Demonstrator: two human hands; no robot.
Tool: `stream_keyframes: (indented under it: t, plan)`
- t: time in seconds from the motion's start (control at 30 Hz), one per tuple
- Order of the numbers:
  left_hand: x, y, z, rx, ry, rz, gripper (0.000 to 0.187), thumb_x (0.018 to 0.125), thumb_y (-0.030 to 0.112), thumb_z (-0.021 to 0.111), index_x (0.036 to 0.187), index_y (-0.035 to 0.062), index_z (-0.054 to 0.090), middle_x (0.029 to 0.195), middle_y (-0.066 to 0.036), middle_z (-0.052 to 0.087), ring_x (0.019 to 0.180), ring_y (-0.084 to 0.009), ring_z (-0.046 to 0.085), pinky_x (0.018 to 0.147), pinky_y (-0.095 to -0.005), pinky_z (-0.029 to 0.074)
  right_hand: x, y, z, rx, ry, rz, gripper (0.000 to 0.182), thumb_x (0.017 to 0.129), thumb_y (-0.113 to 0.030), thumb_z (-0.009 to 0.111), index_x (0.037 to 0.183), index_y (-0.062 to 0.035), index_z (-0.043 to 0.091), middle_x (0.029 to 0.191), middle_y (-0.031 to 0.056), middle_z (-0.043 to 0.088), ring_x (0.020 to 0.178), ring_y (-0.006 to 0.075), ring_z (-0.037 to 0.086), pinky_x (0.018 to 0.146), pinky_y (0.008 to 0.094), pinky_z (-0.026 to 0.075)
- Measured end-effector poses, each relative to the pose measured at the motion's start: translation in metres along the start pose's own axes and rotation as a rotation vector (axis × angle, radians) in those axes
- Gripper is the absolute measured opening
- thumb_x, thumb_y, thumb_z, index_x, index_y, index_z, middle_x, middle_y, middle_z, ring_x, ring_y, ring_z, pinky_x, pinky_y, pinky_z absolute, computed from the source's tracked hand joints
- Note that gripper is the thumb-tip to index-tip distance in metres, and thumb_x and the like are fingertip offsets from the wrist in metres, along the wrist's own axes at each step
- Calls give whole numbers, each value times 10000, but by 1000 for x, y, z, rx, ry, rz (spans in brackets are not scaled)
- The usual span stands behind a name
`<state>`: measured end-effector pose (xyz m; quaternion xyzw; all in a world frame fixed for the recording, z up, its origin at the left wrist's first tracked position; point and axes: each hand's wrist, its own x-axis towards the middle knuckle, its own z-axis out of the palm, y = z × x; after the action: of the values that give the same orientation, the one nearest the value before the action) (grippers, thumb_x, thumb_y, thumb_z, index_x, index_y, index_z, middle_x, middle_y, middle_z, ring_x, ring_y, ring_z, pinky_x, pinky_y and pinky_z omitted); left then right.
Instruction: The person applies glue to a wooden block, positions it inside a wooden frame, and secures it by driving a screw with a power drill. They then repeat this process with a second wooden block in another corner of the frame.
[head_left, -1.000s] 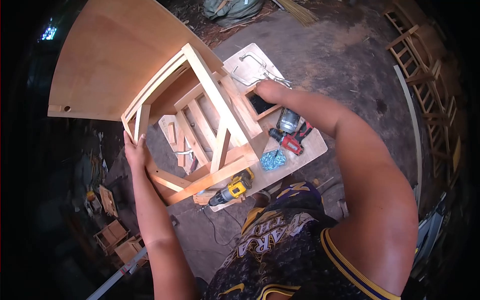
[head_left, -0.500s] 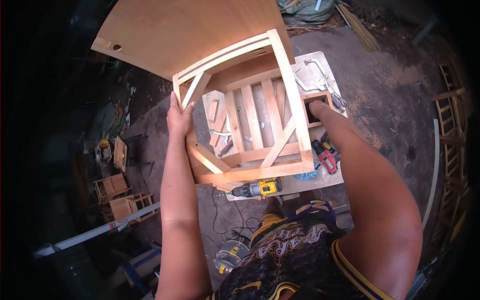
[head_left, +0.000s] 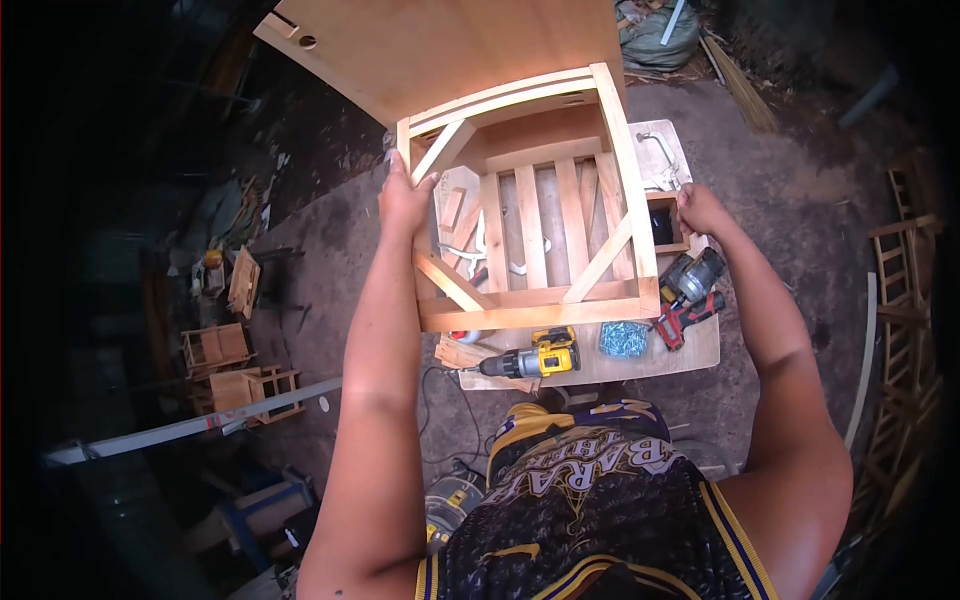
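Observation:
My left hand (head_left: 405,203) grips the left side of a wooden furniture frame (head_left: 540,312) with diagonal corner braces, several slats and a large panel (head_left: 450,50) at its far end. The frame is held over the worktable. To the right, my right hand (head_left: 703,212) is at the right rim of a small wooden box (head_left: 683,240) with dark contents (head_left: 660,224). Its fingers are closed; what they hold, if anything, is too small to make out. A yellow drill (head_left: 540,357) lies below the frame.
On the worktable (head_left: 640,372) are a bag of blue screws (head_left: 624,339), a red drill (head_left: 688,320), another power tool (head_left: 695,275) and a metal clamp (head_left: 660,150). Small wooden stools (head_left: 220,345) stand at left. Slatted wooden pieces (head_left: 905,290) line the right.
My right hand has come up out of the small box to its right rim. In view, the frame and my left hand have shifted right, along with the surroundings.

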<state>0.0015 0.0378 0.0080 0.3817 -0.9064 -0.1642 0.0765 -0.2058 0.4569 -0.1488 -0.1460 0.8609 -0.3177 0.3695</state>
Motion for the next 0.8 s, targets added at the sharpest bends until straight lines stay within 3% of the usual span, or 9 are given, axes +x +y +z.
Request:
stream_keyframes:
  t: [0.03,0.17,0.23,0.3,0.37,0.5,0.57,0.7,0.8]
  plan:
    - [0,0,-1,-3,-7,0,864,800,323,741,1485,52,289,1244,-232,599,1141,-375,586,985,-412,455,-12,1,-9,256,5,-6,113,848,25,513,953,-13,502,765,129,646,651,215,671,563,304,540]
    - [2,-4,-1,11,-24,9,875,804,324,734,1498,76,262,1261,-233,587,1148,-374,582,998,-413,452,-98,-65,-27,828,79,-333,186,965,-32,430,1147,0,411,986,166,653,746,172,677,608,241,559]
    - [2,-7,-1,12,-24,28,887,808,320,730,1507,86,237,1273,-232,580,1155,-380,576,1002,-417,447,-136,-125,-11,948,20,-496,215,974,-55,444,1176,8,409,1068,186,646,804,169,680,642,231,568]
    - [-7,3,-10,-8,-33,28,882,827,296,708,1523,143,188,1315,-225,547,1179,-388,556,1009,-431,439,-156,-190,20,761,-40,-471,221,972,-70,466,1177,11,450,1091,164,653,806,160,674,652,248,563]
    - [-3,-4,-5,-19,-16,93,860,830,282,704,1520,167,202,1320,-222,541,1177,-383,558,1004,-434,442,-125,-232,66,696,-46,-546,161,958,-81,495,1084,10,534,983,120,656,765,143,652,640,268,556]
    - [3,-14,5,-110,47,213,708,819,237,713,1429,175,361,1303,-183,541,1154,-356,572,981,-426,453,-36,-298,127,890,32,-304,144,940,-72,528,1038,11,592,924,91,642,750,141,639,651,273,568]
    - [0,-14,3,-138,64,229,553,806,256,726,1300,135,511,1238,-152,565,1111,-332,592,952,-415,466,-6,-309,146,959,30,-284,142,937,-67,534,1039,7,599,924,89,642,751,143,639,650,273,570]
    - [4,-17,5,-88,52,205,435,803,298,721,1178,101,622,1210,-164,563,1093,-347,593,944,-416,468,21,-319,171,1071,19,-296,126,923,-46,562,1018,16,618,913,96,647,761,147,646,649,263,573]
    - [10,-20,7,-37,18,223,456,810,293,710,1219,117,613,1326,-205,507,1125,-383,583,956,-435,468,27,-318,176,1109,23,-345,121,915,-35,571,1003,30,624,897,104,656,750,144,650,650,255,573]
